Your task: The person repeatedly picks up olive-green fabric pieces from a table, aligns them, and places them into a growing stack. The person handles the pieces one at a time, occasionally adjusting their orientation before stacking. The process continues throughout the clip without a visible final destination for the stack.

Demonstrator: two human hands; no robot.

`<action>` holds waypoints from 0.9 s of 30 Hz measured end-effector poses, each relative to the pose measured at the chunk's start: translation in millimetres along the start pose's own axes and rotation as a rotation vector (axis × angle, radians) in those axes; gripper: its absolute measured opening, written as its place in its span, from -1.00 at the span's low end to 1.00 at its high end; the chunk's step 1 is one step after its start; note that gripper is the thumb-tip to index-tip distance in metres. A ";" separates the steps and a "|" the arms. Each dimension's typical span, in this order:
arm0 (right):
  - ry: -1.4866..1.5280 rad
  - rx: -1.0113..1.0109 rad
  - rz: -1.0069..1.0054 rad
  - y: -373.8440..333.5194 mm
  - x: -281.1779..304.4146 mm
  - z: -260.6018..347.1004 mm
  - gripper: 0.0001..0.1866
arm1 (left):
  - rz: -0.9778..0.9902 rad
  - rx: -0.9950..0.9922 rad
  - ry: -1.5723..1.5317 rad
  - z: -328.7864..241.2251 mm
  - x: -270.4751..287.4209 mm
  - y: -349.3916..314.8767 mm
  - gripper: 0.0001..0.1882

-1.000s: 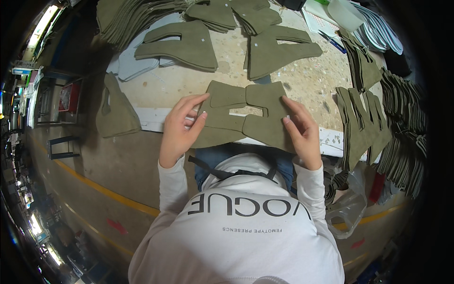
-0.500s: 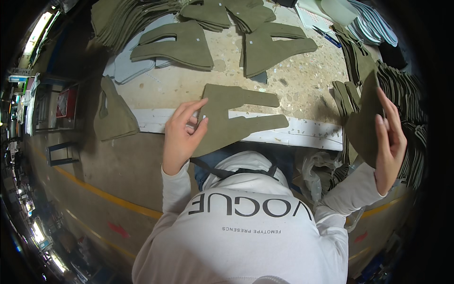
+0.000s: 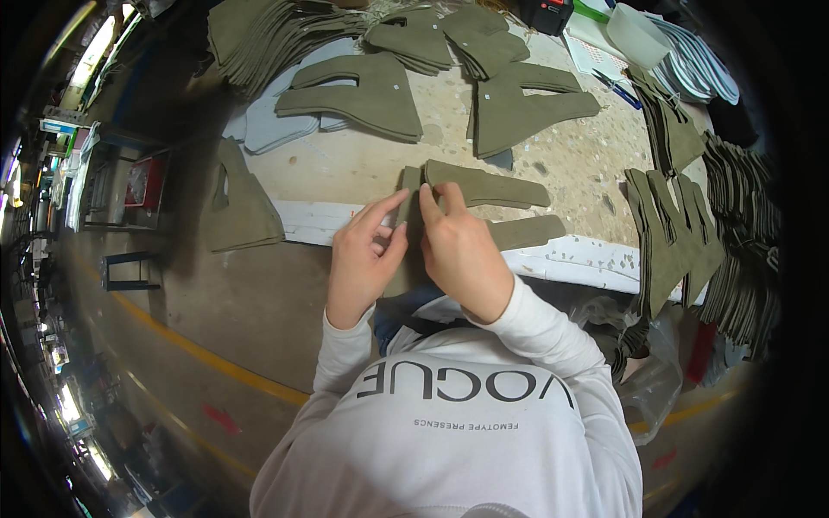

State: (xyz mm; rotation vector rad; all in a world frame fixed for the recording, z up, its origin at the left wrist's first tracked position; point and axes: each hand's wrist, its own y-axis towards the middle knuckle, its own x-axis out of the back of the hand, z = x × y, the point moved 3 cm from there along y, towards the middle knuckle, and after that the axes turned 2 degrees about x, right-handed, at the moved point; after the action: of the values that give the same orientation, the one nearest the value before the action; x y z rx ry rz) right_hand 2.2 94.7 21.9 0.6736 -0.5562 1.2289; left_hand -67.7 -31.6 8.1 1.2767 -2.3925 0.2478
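Two olive cut pieces with strap-like arms lie overlapped at the table's front edge. The upper cut piece extends rightward from under my right hand, while a strip of the lower cut piece shows between my hands. My right hand grips the upper piece near its left edge, its fingers drawn together and its thumb mostly hidden. Beside it, my left hand has bent fingers and thumb apart, the tips at the lower piece's left edge. The palm side of my right hand is hidden.
More olive pieces lie across the worn table, with large stacks behind. A folded olive piece overhangs the left edge. Strapped pieces and piles stand at right. Blue-handled snips lie at the back right.
My right hand has come in from the right with an olive piece and laid it over the one in front of me. My left hand stays at the lower piece's left edge.
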 end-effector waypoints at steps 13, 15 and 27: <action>0.431 0.049 -0.076 8.4 9.5 -22.7 -0.54 | -0.031 0.079 -0.107 9.8 -0.1 1.1 -0.46; 0.598 -0.079 -0.196 4.1 26.5 -45.3 -0.61 | 0.069 0.069 -0.065 4.2 -0.4 2.1 -0.43; 0.477 -0.172 -0.349 0.3 50.6 -121.2 -0.69 | -0.249 -0.319 0.303 -63.9 119.9 23.4 -0.40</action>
State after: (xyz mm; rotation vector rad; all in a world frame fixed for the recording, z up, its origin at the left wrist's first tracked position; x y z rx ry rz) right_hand 17.8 216.3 -25.3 0.2958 -0.1340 0.9539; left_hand -128.5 -86.6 118.9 1.2662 -1.9072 -0.0157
